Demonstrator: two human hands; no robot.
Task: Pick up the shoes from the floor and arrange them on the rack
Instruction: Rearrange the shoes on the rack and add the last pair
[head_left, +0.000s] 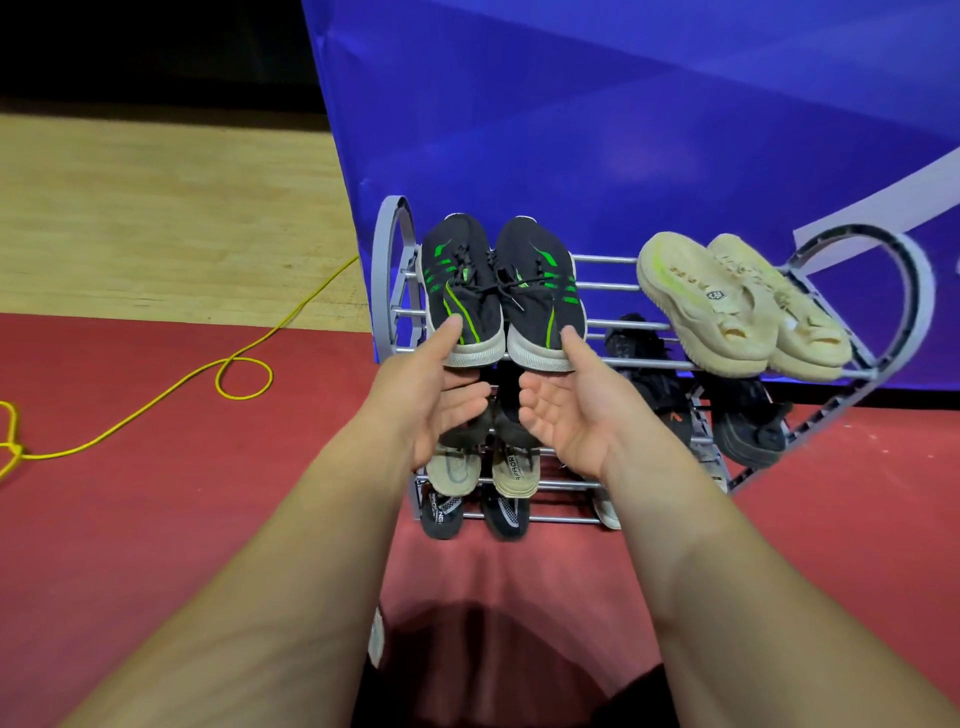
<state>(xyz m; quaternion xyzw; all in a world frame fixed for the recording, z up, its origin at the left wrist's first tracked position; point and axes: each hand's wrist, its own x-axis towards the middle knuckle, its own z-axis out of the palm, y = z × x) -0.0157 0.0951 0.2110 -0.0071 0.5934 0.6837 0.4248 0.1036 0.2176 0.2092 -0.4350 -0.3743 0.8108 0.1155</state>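
Note:
A pair of black sneakers with green stripes lies on the top shelf of the grey metal shoe rack (613, 285), toes pointing away from me. My left hand (441, 395) holds the heel of the left sneaker (460, 291), thumb on top and fingers curled under the sole. My right hand (566, 405) holds the heel of the right sneaker (540, 296) the same way. Both heels overhang the front rail.
Cream slip-on shoes (737, 306) sit at the right of the top shelf. Lower shelves carry black shoes (748, 426), beige shoes (511, 470) and black-white sneakers (504, 514). A blue wall panel (623, 130) stands behind the rack. A yellow cord (244, 371) loops over the red floor at the left.

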